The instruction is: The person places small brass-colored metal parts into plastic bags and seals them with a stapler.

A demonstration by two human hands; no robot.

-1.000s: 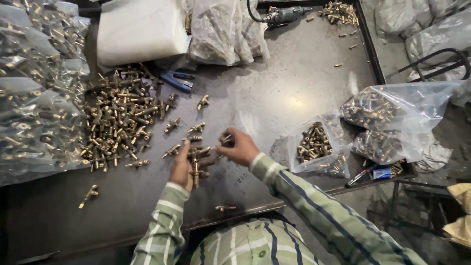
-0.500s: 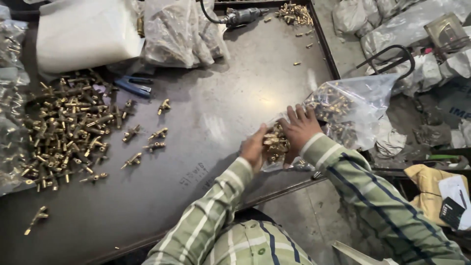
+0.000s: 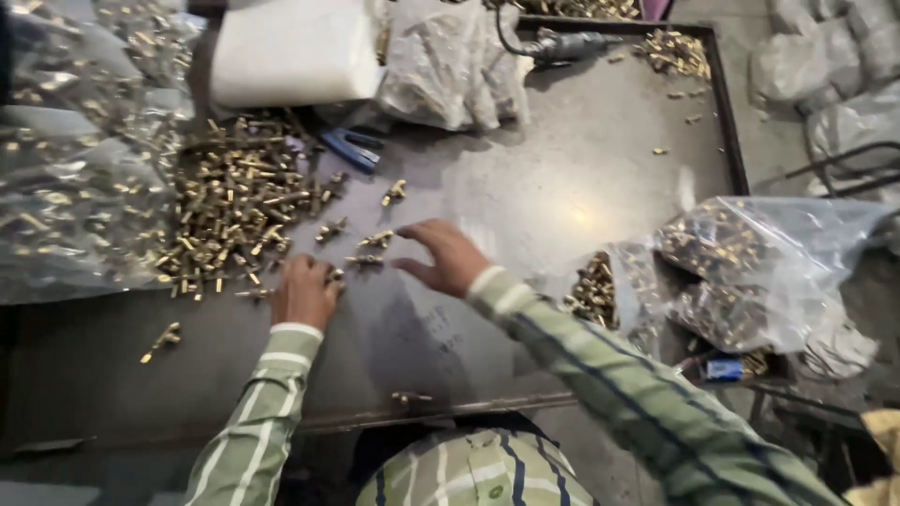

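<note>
Left hand point(image 3: 305, 292) palm down on the dark metal tabletop point(image 3: 562, 169), fingers curled together over small brass fittings point(image 3: 336, 275) at the near edge of the big heap; whether anything is actually gripped cannot be told. Right hand point(image 3: 445, 258) also low over the tabletop, fingers spread apart and pointing left, fingertips just beside two loose brass fittings point(image 3: 373, 241), nothing clamped. Both sleeves striped green and white.

Large heap of brass fittings point(image 3: 234, 201) spread to the left, touching a clear bag of more brass parts point(image 3: 75, 187) along the left edge. A few strays between heap and hands, one lone piece point(image 3: 161, 339) near left, another point(image 3: 411, 398) at the near rim. Blue plastic tool point(image 3: 349, 148) just beyond the heap. White block point(image 3: 295, 52) at far left, crumpled clear bag point(image 3: 450, 66) beside it, power tool with cable point(image 3: 562, 42) farther right, small brass pile point(image 3: 675, 52) in the far right corner. Open clear bags of brass parts point(image 3: 750, 272) at the right edge, a smaller open bag point(image 3: 595, 295) near the right forearm.
</note>
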